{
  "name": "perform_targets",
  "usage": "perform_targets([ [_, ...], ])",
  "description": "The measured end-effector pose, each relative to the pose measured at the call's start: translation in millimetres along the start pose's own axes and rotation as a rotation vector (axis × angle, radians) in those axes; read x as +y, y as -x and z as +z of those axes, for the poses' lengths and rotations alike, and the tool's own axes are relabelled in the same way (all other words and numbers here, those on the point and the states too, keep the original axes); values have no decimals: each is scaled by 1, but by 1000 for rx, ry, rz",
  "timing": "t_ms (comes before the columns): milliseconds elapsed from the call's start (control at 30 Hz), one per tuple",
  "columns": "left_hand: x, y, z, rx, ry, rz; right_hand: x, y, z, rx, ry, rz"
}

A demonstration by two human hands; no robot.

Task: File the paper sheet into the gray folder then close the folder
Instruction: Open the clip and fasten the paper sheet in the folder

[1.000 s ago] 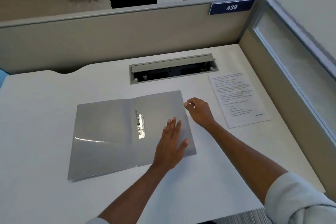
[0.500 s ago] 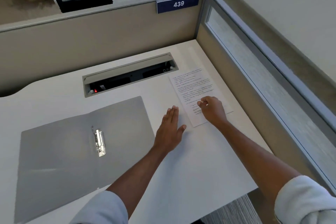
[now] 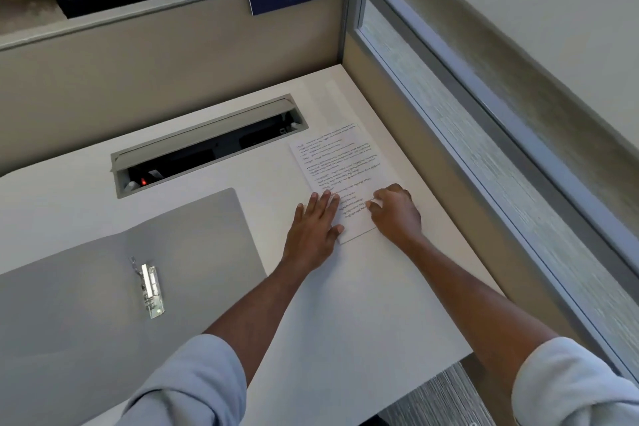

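White paper sheet point(image 3: 340, 169), printed, lying flat on the bench point(image 3: 345, 304) near its right rear corner; long axis running away from the person and tilted slightly, short near edge toward the hands. Not yet lifted.

Gray folder point(image 3: 86, 287), open flat, both covers spread on the bench, metal clip point(image 3: 151, 290) along the spine. Lies to the left of the sheet and nearer the person, apart from it with bare bench between.

Left hand point(image 3: 313, 232), palm down, fingers straight and together, fingertips touching the sheet's left near edge; a flat, open grip, pinning rather than holding.

Right hand point(image 3: 396, 213), fingers curled, thumb and fingertips pressed on the sheet's near right part; it looks like a pinch gathering the paper, but I cannot tell whether any edge is caught.

Judgement: both hands are at the sheet's near end, so the carry runs leftward and toward the person. The sheet's long side needs to meet the clip, which lies along roughly the same direction, so little turning seems needed.
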State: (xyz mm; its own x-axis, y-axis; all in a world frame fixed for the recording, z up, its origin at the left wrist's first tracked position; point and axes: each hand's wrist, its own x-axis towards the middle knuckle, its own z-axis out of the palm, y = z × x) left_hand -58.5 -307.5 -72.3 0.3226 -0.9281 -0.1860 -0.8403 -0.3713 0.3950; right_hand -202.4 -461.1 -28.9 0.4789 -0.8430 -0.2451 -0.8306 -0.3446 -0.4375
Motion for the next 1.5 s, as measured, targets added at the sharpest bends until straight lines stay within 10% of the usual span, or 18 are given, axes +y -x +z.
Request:
perform_targets([
  [867,-8,0,16,5,-95,15,12,-24,2,81,48,279],
  [1267,-9,-1,18,17,-75,21,19,-72,-35,-115,-541,291],
  [1500,-8,-1,12,17,4,16,38,-87,-47,-278,-467,211],
])
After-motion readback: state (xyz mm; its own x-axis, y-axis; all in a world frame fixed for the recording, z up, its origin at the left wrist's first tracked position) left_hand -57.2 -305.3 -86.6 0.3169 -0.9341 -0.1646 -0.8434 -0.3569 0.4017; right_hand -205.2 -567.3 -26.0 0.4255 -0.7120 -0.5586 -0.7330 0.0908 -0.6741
